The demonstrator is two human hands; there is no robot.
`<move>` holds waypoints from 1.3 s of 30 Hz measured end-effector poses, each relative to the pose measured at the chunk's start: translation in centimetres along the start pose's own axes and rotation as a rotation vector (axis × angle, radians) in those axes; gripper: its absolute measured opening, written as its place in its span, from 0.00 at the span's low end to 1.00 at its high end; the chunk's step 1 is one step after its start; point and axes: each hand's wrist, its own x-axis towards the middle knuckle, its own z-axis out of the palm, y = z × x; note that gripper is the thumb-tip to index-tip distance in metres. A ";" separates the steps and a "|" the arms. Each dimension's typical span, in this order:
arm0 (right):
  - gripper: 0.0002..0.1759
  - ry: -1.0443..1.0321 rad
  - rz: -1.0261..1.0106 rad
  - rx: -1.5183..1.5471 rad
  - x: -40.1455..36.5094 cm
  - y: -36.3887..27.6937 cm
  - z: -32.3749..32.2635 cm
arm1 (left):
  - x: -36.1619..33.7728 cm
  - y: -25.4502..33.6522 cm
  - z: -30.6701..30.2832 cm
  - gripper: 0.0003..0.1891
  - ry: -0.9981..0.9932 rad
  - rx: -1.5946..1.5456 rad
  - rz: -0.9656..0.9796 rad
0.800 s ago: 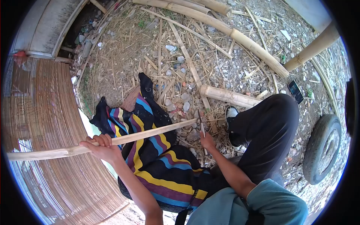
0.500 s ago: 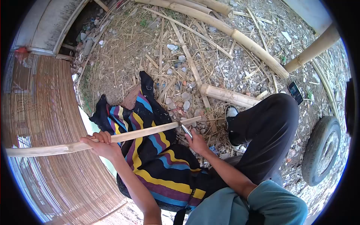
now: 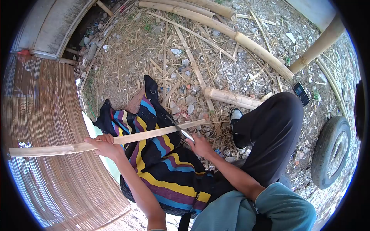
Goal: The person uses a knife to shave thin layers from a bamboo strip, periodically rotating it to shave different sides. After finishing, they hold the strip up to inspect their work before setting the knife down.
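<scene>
A long pale bamboo strip [image 3: 148,134] crosses over my lap, its left end above a woven slatted mat. My left hand [image 3: 105,146] is closed round the strip left of its middle. In my right hand [image 3: 200,146] is the silvery handle of a knife [image 3: 178,126], whose dark blade lies across the strip near its right end and points up and left. Under the strip, a black cloth with yellow, blue and purple stripes [image 3: 179,169] covers my leg.
Bamboo poles [image 3: 254,44] lie at the top right, and a shorter bamboo piece [image 3: 231,97] is beside my shoe. A phone [image 3: 301,94] and a tyre [image 3: 330,153] are at the right. The slatted mat [image 3: 50,111] stands at the left.
The knife blade now shows longer, angled up and left across the strip. My right hand has moved slightly left and down, and the strip's left end sits a little higher and further right.
</scene>
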 end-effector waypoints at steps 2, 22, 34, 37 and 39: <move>0.25 -0.003 -0.059 -0.080 -0.1 -0.7 -0.3 | -0.4 0.4 0.3 0.25 -0.026 0.013 0.039; 0.25 0.097 0.189 -0.088 0.8 6.7 0.1 | -0.1 -0.1 -0.7 0.24 0.034 0.015 0.043; 0.28 -0.040 -0.099 -0.183 0.1 -0.4 -1.4 | 0.3 -0.9 -0.9 0.22 0.021 0.020 0.056; 0.28 0.055 0.272 -0.070 1.3 7.4 -0.2 | 0.3 -0.9 -1.3 0.22 0.013 0.031 0.063; 0.28 0.029 0.253 -0.140 2.1 8.8 -1.7 | 0.3 -0.7 -1.2 0.22 0.022 0.019 0.058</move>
